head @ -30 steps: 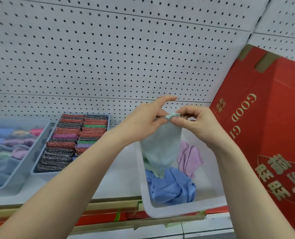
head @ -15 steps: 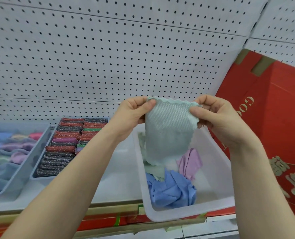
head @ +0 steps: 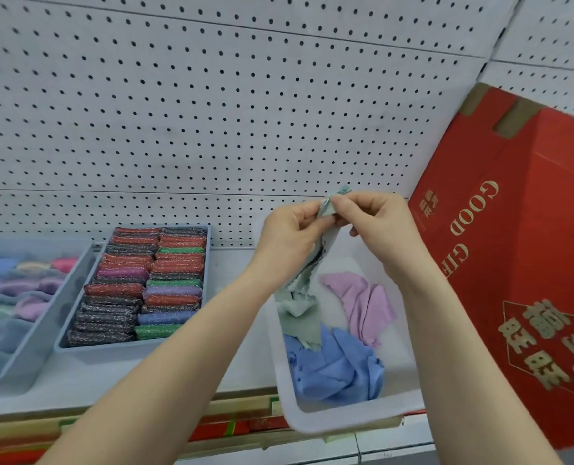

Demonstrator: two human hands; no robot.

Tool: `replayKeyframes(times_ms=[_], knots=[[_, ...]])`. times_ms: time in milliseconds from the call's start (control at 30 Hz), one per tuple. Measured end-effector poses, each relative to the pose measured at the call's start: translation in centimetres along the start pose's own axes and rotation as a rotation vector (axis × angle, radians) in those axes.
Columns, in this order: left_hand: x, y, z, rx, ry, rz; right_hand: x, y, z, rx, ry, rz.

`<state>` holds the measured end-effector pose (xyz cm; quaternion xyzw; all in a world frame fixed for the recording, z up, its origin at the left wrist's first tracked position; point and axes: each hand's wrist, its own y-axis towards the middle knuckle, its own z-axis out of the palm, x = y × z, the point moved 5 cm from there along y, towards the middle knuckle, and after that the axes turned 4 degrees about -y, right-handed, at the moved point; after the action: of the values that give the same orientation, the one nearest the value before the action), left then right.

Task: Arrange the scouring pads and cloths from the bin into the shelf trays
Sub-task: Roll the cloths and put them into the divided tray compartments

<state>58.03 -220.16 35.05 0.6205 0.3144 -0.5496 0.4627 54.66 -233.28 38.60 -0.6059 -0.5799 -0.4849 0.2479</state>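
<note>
Over the clear plastic bin (head: 346, 421) at the shelf's front edge, my left hand (head: 292, 236) and right hand (head: 376, 219) now pinch the same top corners of the pale green woven cloth (head: 312, 266) together; half a second ago I held it spread flat between them, so it has just been folded in half and hangs as a narrow strip, its lower end trailing onto another green cloth in the bin. By my reckoning that makes it nearly ready for the grey tray of rolled pastel cloths (head: 54, 317) at far left. A crumpled blue cloth (head: 332, 364) and a lilac cloth (head: 362, 303) wait in the bin, so the job is well short of finished. The grey tray of glittery scouring pads (head: 144, 283) stands between bin and cloth tray, packed in two rows. Open shelf lies between that tray and the bin, giving a free path leftward above the pads; on the right the tall red printed carton (head: 513, 263) crowds the bin's side, and the white pegboard wall (head: 211, 112) closes off the back.
</note>
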Motion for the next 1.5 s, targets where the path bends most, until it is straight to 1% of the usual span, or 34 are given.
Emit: replayKeyframes(times_ms=[67,167,200,233,300,333,367,433,500,600,633,667,700,767,833,967,1033,1100,1167,1233,1267,1367,1400,1467,1500], knots=[[-0.3,0.2,-0.6,-0.032,0.019,0.03,0.4,-0.2,-0.5,0.01,0.026,-0.034],[-0.8,0.7,-1.4,-0.081,0.005,0.05,-0.5,-0.5,-2.4,-0.101,0.121,-0.07],[-1.2,0.9,-1.5,-0.078,-0.022,0.043,-1.5,-0.6,-2.8,-0.086,0.133,-0.05],[-1.7,1.0,-1.6,-0.066,-0.055,0.039,-2.4,-0.8,-2.8,-0.005,0.13,-0.024],[-2.8,1.2,-1.6,-0.026,-0.106,0.027,-3.8,-1.7,-1.3,0.247,0.133,0.037],[-3.3,1.4,-1.7,-0.012,-0.127,0.016,-4.3,-2.2,-0.6,0.338,0.169,0.062],[-3.7,1.6,-1.7,-0.005,-0.149,0.004,-4.5,-2.6,0.1,0.378,0.235,0.079],[-3.8,2.1,-2.0,-0.009,-0.208,-0.026,-4.3,-2.8,0.6,0.336,0.376,0.101],[-2.9,2.0,-2.2,0.003,-0.273,-0.122,-4.7,-2.4,0.6,0.245,0.43,0.128],[1.0,0.4,-1.3,0.114,-0.175,-0.36,-5.5,-2.3,0.6,0.18,0.402,0.187],[2.5,-0.5,-0.9,0.144,-0.13,-0.407,-5.8,-2.4,0.6,0.171,0.387,0.208],[3.7,-1.1,-0.6,0.143,-0.101,-0.43,-6.2,-2.5,0.7,0.165,0.372,0.228],[4.6,-1.6,-0.5,0.107,-0.1,-0.444,-6.7,-2.7,0.8,0.161,0.353,0.25],[5.6,-1.9,-0.4,0.013,-0.134,-0.437,-7.5,-2.8,0.9,0.16,0.324,0.281],[5.3,-1.6,-0.4,-0.036,-0.15,-0.364,-7.4,-2.7,0.8,0.151,0.326,0.278],[2.7,-0.8,-0.3,-0.063,-0.127,-0.178,-5.4,-1.9,-0.1,0.11,0.406,0.144],[1.3,-0.5,-0.3,-0.083,-0.13,-0.104,-4.4,-1.7,-0.4,0.111,0.374,0.061],[0.8,-0.3,-0.4,-0.094,-0.14,-0.068,-3.9,-1.8,-0.5,0.123,0.336,0.005],[0.7,-0.2,-0.8,-0.119,-0.152,-0.057,-3.9,-2.0,-0.5,0.123,0.403,-0.002],[0.7,-0.2,-1.1,-0.125,-0.182,-0.05,-4.3,-2.4,-0.4,0.137,0.532,0.072],[0.7,-0.2,-1.2,-0.121,-0.205,-0.049,-4.6,-2.7,-0.2,0.17,0.569,0.106],[0.7,-0.6,-1.5,-0.12,-0.293,-0.064,-5.7,-3.9,1.0,0.274,0.493,0.191],[0.8,-0.8,-1.7,-0.127,-0.325,-0.078,-6.0,-4.3,1.5,0.278,0.495,0.21],[1.3,-1.4,-1.9,-0.147,-0.396,-0.148,-6.3,-4.8,2.1,0.211,0.54,0.235],[1.8,-2.0,-2.0,-0.147,-0.44,-0.213,-6.5,-4.9,2.2,0.158,0.557,0.246]])
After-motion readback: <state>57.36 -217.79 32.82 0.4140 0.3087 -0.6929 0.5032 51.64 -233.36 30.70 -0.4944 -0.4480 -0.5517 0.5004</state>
